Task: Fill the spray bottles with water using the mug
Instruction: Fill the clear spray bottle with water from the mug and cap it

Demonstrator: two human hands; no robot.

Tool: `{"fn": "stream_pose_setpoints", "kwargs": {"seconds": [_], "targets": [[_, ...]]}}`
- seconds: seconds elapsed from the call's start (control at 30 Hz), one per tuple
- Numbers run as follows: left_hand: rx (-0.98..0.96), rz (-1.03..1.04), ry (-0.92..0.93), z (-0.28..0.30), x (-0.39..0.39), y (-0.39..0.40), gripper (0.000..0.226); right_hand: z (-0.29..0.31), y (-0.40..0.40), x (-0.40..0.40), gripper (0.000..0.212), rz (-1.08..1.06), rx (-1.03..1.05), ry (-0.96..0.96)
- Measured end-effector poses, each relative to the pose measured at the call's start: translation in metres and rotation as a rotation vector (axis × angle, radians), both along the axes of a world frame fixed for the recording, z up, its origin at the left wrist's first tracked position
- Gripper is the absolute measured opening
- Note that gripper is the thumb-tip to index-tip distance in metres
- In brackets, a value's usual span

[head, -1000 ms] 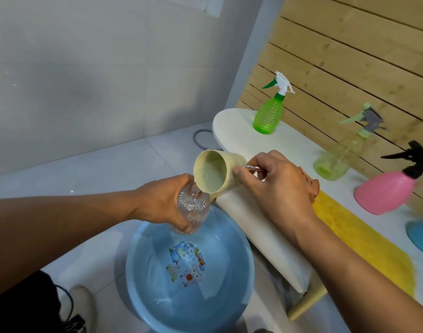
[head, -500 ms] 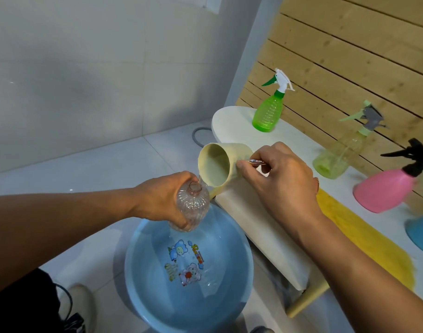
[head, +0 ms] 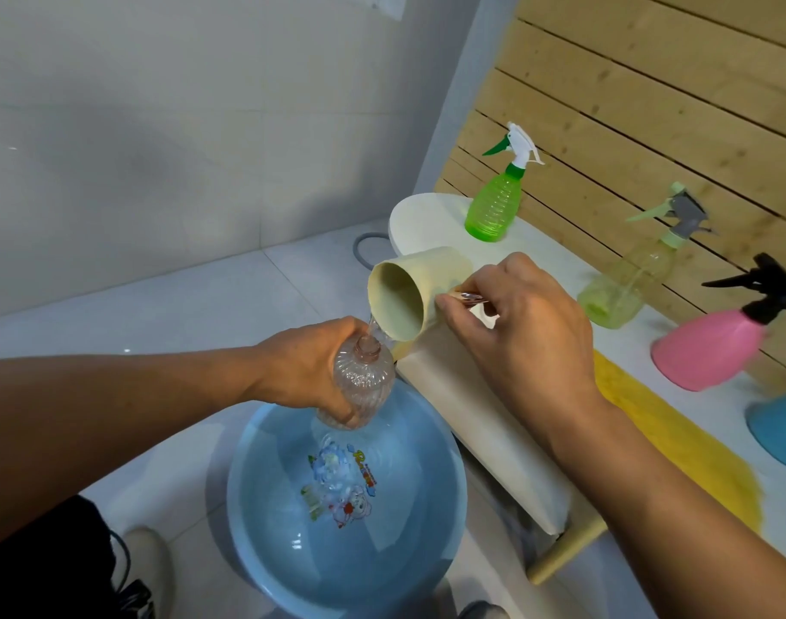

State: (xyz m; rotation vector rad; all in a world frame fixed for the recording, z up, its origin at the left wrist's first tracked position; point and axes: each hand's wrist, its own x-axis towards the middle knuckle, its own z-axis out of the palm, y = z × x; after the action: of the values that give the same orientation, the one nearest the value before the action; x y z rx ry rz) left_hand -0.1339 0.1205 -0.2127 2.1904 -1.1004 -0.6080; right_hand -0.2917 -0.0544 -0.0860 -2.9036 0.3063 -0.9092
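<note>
The fingers (head: 337, 408) of the left hand (head: 311, 368) are curled round a clear ribbed bottle (head: 362, 384), which is held upright at the centre of the frame above a blue basin (head: 257, 520) of water on the floor. The handle of a cream mug (head: 409, 297) is gripped by the right hand (head: 520, 323); the mug is tipped on its side, its lip just above the bottle's open neck, and a thin stream of water is seen between them. On the white tabletop (head: 427, 216) at the right, a green spray bottle (head: 494, 207), a pale yellow-green spray bottle (head: 623, 292) and a pink spray bottle (head: 713, 350) are stood upright, well apart. A blue object (head: 780, 435) is cut off by the right edge.
</note>
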Motion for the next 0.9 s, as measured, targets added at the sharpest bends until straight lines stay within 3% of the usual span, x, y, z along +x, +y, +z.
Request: {"fn": "stream_pose_setpoints", "kwargs": {"seconds": [0.43, 0.67, 0.8, 0.9], "targets": [[-0.028, 0.001, 0.01, 0.001, -0.001, -0.008, 0.098, 0.0, 0.001, -0.01, 0.03, 0.097, -0.439, -0.149], [-0.036, 0.01, 0.006, 0.005, -0.002, -0.011, 0.101, 0.003, 0.002, -0.013, 0.03, 0.186, -0.555, -0.252], [-0.067, 0.017, 0.02, 0.005, -0.001, -0.013, 0.101, 0.001, 0.001, -0.012, 0.03, 0.191, -0.525, -0.246], [-0.123, 0.025, 0.063, 0.007, -0.003, -0.013, 0.098, 0.001, 0.0, -0.011, 0.026, 0.068, -0.19, -0.17]]}}
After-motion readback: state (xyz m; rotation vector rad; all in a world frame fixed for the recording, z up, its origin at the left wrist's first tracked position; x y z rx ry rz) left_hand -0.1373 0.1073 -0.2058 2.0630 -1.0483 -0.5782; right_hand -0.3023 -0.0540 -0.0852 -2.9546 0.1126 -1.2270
